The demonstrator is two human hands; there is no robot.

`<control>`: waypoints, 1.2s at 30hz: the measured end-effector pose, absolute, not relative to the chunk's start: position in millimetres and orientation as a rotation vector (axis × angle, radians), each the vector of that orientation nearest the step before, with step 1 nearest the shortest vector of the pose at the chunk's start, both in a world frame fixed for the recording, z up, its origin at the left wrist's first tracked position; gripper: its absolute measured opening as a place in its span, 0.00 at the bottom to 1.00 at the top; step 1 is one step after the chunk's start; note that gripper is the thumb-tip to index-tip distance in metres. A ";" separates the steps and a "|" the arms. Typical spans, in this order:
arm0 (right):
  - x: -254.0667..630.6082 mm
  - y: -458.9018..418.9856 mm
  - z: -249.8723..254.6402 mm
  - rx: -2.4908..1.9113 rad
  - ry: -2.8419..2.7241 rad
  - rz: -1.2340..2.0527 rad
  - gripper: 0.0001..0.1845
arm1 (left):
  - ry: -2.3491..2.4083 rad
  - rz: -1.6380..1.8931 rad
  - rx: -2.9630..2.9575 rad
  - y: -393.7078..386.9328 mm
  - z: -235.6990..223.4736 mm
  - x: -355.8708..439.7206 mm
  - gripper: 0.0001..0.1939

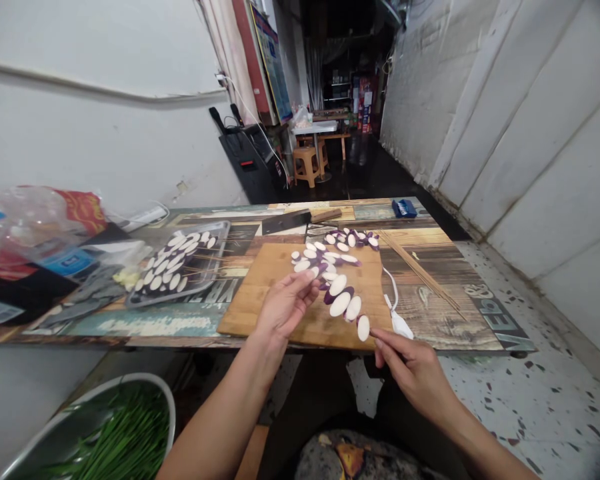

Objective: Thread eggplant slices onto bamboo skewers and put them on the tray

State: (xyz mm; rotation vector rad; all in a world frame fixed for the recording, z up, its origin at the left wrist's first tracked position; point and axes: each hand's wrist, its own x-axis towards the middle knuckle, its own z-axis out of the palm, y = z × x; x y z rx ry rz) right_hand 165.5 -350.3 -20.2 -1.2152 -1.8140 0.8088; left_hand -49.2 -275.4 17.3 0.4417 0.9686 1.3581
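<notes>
A multicoloured wood-print table (440,267) bears a tan wooden cutting board (260,287) under the left hand (287,303), presumably as a working surface. Left of that hand lies a grey rectangular tray (225,240). The left hand is half curled, fingertips at purple-skinned white oval slices (340,305); whether it grips cannot be told. The right hand (393,350) pinches a thin brown stick (373,333), apparently for fine control, just beside the nearest slice.

Left fingers (300,283) on a pale slice (315,272), skewer (373,331) in right fingers (398,343).
</notes>
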 end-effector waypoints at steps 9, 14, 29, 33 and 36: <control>165.2 -350.4 -18.3 -1.218 -1.816 0.819 0.16 | 0.984 1.381 0.445 -276.5 20.4 -46.3 0.05; 166.7 -350.9 -19.6 -1.190 -1.815 0.819 0.15 | 0.965 1.382 0.434 -277.4 21.1 -45.9 0.05; 167.5 -352.4 -19.1 -1.157 -1.818 0.769 0.15 | 0.915 1.366 0.318 -277.5 26.3 -46.5 0.03; 166.6 -351.5 -16.8 -1.154 -1.825 0.772 0.15 | 0.911 1.367 0.335 -278.2 27.1 -47.3 0.02; 165.9 -351.3 -15.2 -1.148 -1.836 0.765 0.15 | 0.903 1.366 0.342 -278.1 26.6 -47.4 0.02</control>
